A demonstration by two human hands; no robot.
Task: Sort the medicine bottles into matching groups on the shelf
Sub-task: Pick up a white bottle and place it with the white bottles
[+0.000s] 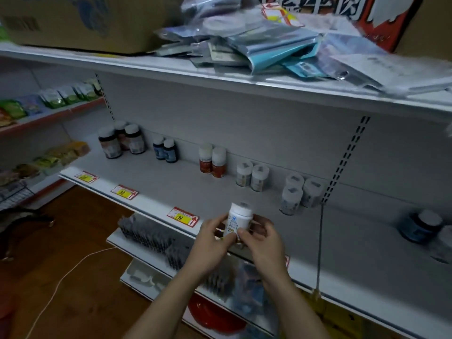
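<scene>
A white medicine bottle (236,220) with a white cap is held upright above the front edge of the grey shelf (171,182). My left hand (212,237) and my right hand (260,237) both grip it from either side. Along the shelf's back stand groups: three dark bottles (121,141), two blue bottles (166,149), two red-labelled bottles (212,160), two white bottles (252,176) and three white bottles (299,193). A dark blue bottle (422,225) stands far right, with a pale bottle (444,243) beside it.
The top shelf (171,67) holds a cardboard box (80,20) and a pile of plastic packets (256,45). Price tags (183,217) line the shelf edge. Lower shelves carry goods, and a white cable (63,277) runs over the wooden floor.
</scene>
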